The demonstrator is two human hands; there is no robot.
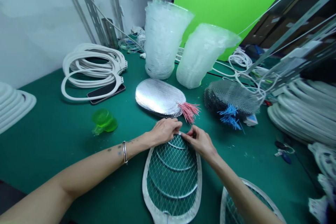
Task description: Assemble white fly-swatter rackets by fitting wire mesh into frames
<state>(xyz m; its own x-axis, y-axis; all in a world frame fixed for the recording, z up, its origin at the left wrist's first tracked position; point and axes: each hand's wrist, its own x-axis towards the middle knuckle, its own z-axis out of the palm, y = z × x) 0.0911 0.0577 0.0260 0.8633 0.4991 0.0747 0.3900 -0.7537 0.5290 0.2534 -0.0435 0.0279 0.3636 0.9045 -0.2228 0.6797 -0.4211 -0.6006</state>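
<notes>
A white oval racket frame with wire mesh (172, 178) lies flat on the green table in front of me. My left hand (164, 130) is closed over the frame's far rim, fingers curled down on it. My right hand (200, 141) pinches the same rim from the right, fingertips meeting the left hand's. Just beyond my hands lies a stack of silver mesh sheets (159, 97) with a bunch of pink wires (189, 111) at its near end.
A dark mesh stack with blue wires (231, 103) lies to the right. Two tall stacks of clear plastic shells (164, 38) stand behind. White frame rings (93, 66) and a phone (106, 93) lie left, a green cup (103, 119) nearer. A second racket frame (231, 206) sits lower right.
</notes>
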